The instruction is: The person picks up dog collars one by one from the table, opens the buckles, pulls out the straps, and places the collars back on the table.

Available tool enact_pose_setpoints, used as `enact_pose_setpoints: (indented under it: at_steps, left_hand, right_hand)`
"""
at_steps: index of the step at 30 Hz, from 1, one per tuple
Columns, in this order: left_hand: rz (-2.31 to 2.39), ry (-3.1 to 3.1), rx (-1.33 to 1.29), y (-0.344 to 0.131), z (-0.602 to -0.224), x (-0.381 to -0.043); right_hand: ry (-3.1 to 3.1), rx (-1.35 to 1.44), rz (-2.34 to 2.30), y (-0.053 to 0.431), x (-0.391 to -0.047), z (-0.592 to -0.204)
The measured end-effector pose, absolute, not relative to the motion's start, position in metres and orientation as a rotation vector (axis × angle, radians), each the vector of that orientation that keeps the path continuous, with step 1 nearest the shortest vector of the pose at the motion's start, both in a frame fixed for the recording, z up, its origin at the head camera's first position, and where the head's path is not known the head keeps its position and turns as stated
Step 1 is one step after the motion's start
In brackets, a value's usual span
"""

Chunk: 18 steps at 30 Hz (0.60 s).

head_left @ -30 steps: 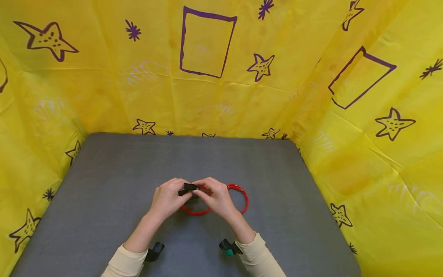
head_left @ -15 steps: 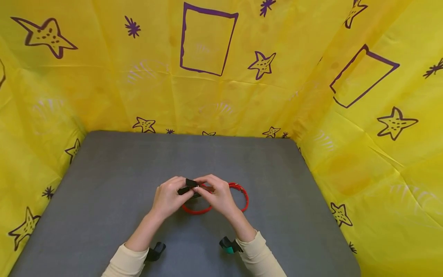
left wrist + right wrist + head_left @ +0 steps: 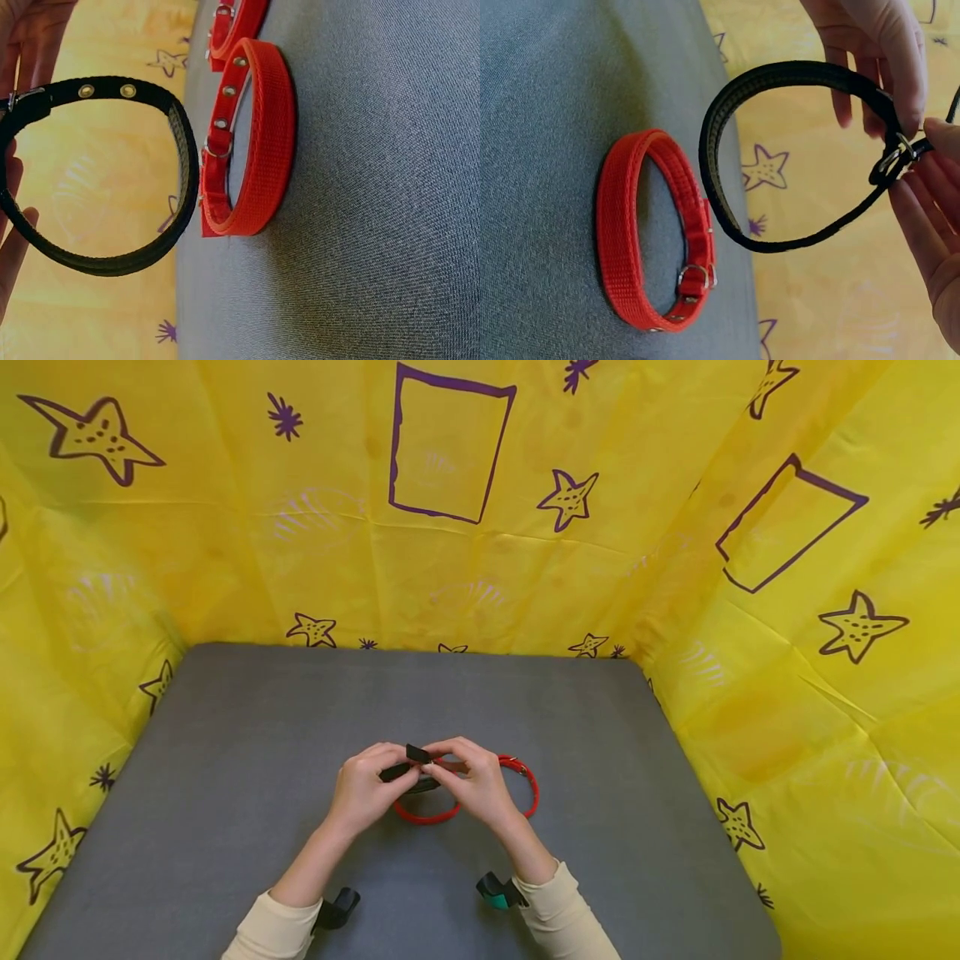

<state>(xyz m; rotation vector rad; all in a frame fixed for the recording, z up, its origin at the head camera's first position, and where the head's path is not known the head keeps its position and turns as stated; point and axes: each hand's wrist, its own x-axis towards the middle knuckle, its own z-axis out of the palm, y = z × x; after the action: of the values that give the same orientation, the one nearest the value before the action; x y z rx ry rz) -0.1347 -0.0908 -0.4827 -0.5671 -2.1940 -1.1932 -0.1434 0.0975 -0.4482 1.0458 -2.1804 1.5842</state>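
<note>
Because both hands meet at the top of the black collar [image 3: 780,73], its loop hangs beneath them, clear of the grey table [image 3: 262,735]. From the left, the left hand [image 3: 363,789] pinches the band, thumb against fingers; from the right, the right hand [image 3: 472,781] does likewise, its fingertips closed at the metal buckle [image 3: 895,157]. That buckle sits between the two grips, close to both, so neither hand is clearly nearer; the strap there runs roughly left to right, with a free end [image 3: 417,753] sticking up. How far it passes through the buckle, I cannot tell. Two red collars lie on the table: the left one [image 3: 426,820] beneath the hands, the other [image 3: 535,793] just right of the right hand.
</note>
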Motion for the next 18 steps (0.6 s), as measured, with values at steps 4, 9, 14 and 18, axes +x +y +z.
enact_pose_setpoints:
  at_steps: [4, 9, 14, 18]
  left_hand:
    - [-1.236, -2.181, -0.579, -0.091, -0.481, -0.135]
    - [-1.329, -2.184, -0.587, -0.092, -0.480, -0.134]
    - [-1.436, -2.173, -0.584, -0.093, -0.479, -0.132]
    - [-1.496, -2.156, -0.570, -0.095, -0.477, -0.130]
  right_hand:
    - [-2.203, 1.057, 1.569, 0.098, -0.140, -0.437]
    - [-2.225, 1.100, 1.546, 0.099, -0.138, -0.434]
    - [-2.286, 1.126, 1.559, 0.103, -0.139, -0.434]
    - [-2.340, 1.133, 1.541, 0.109, -0.145, -0.443]
